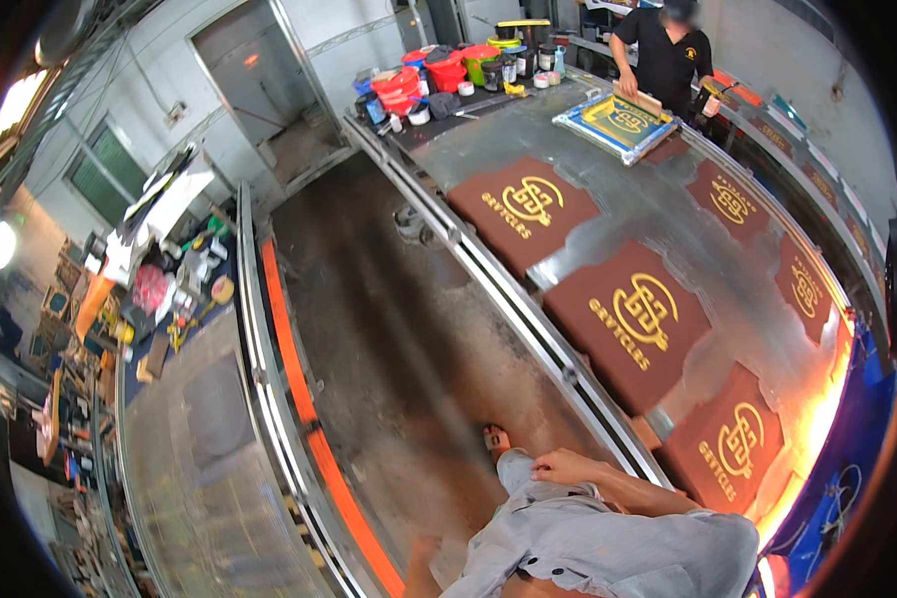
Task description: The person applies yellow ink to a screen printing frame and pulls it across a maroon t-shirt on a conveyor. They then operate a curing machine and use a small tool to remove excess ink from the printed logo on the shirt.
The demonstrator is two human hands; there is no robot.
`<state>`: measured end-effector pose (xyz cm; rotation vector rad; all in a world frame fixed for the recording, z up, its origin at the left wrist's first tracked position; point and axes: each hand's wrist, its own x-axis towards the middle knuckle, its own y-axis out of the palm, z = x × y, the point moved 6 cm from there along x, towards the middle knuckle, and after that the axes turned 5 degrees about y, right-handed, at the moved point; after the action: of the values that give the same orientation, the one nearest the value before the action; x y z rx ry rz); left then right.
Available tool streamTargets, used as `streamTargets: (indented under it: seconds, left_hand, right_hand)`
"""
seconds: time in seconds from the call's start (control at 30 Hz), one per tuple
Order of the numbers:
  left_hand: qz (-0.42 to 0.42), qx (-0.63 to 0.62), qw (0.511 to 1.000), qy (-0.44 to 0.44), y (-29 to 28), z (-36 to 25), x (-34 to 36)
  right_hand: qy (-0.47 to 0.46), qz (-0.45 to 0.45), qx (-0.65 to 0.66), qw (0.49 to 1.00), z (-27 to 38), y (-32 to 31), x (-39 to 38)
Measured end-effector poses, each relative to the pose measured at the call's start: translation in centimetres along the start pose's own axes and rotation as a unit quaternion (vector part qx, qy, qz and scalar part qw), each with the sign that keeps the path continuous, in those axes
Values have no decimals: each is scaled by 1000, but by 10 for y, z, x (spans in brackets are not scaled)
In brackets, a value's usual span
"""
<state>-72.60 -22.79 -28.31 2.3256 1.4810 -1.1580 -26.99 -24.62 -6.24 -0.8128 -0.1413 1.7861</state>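
My right hand (565, 465) is held in front of my grey shirt (608, 543), beside the long printing table. Its fingers are loosely bent, and nothing shows in them. Low in the view, my left hand (427, 548) hangs near the aisle floor, smeared by motion. The nearest printed piece is a maroon fabric panel (703, 439) with a yellow design, lying on the table to the right of my arm. Farther along lie a second maroon panel (593, 309) and a third maroon panel (493, 204). Neither hand touches them.
At the table's far end a co-worker (665, 60) grips a squeegee (636, 97) over a blue-edged screen frame (575, 122). Red buckets (399, 92) and ink tubs stand at the back. A metal rail (508, 289) edges the table; an orange strip (287, 334) runs along the left table.
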Motion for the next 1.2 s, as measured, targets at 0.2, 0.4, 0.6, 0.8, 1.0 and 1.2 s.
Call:
streamTargets:
  seconds: [0.2, 0.4, 0.6, 0.8, 1.0, 1.2]
  left_hand:
    - [-13, -114, 982, -147, -3, -82, 74]
    - [-54, -163, 971, -164, -48, -186, 187]
    - [-27, -183, 968, -167, -94, -280, 324]
    - [-31, -231, 971, -58, -229, -431, 486]
    - [-120, -74, 988, 58, -364, -626, 625]
    - [-119, -94, 984, 90, -385, -681, 695]
  right_hand:
    - [-20, -70, -4, 997, 95, -162, 186]
    - [-154, -91, -86, 980, 210, -263, 365]
    - [-134, -9, -54, 989, 228, -284, 500]
    - [-118, 59, -71, 989, 216, -322, 570]
    - [-42, -157, 77, 984, 199, -425, 664]
    - [-67, -97, 155, 981, 240, -526, 779]
